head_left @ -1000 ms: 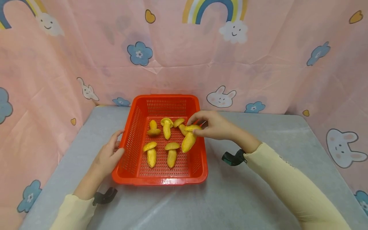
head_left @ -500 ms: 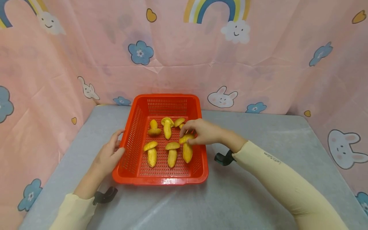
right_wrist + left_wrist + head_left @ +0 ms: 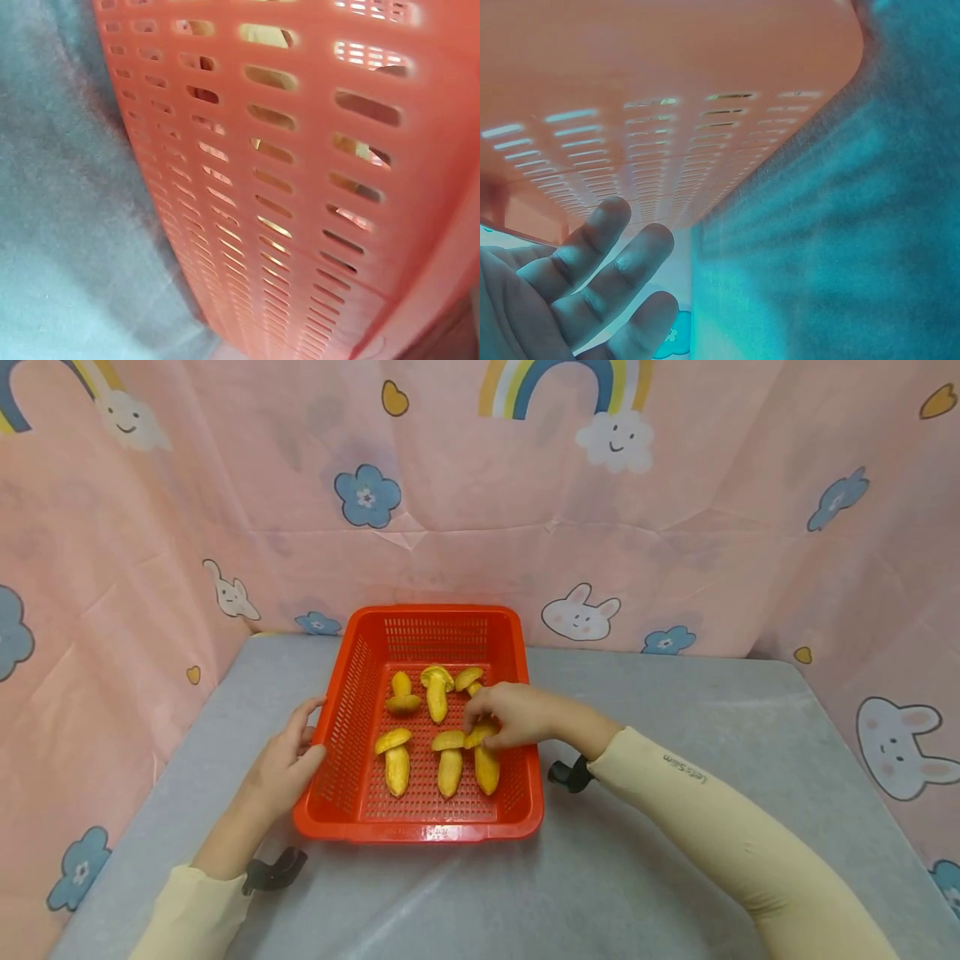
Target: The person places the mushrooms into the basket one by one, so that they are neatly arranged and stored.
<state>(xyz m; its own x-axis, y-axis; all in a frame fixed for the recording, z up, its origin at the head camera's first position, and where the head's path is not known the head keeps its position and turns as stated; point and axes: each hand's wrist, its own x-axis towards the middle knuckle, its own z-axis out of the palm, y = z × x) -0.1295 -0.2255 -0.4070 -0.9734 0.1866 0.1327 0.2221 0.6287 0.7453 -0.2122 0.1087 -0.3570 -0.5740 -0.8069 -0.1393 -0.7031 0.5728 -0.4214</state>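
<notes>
A red plastic basket (image 3: 420, 832) with slotted walls stands on the table, several yellow mushrooms lying on its floor. At its left rim is my left hand (image 3: 277, 768), thumb over the edge; in the left wrist view its loosely bent fingers (image 3: 615, 289) are outside the slotted wall. My right hand (image 3: 517, 714) reaches over the right rim and pinches the cap of a yellow mushroom (image 3: 487, 770), whose stem points toward me. Just left of it lies another mushroom (image 3: 450, 768). The right wrist view shows only the basket's outer wall (image 3: 300, 247), hiding the hand.
The other mushrooms include one at the front left (image 3: 397, 768) and one at the back middle (image 3: 437, 693). A grey table (image 3: 637, 877) surrounds the basket. Behind it hangs a pink patterned cloth (image 3: 465, 552). A black wrist mount (image 3: 573, 774) juts from the right sleeve near the basket.
My right hand has lowered the mushroom into the basket's front right part, moving left and toward me, beside the mushroom there. The left hand and basket have stayed put.
</notes>
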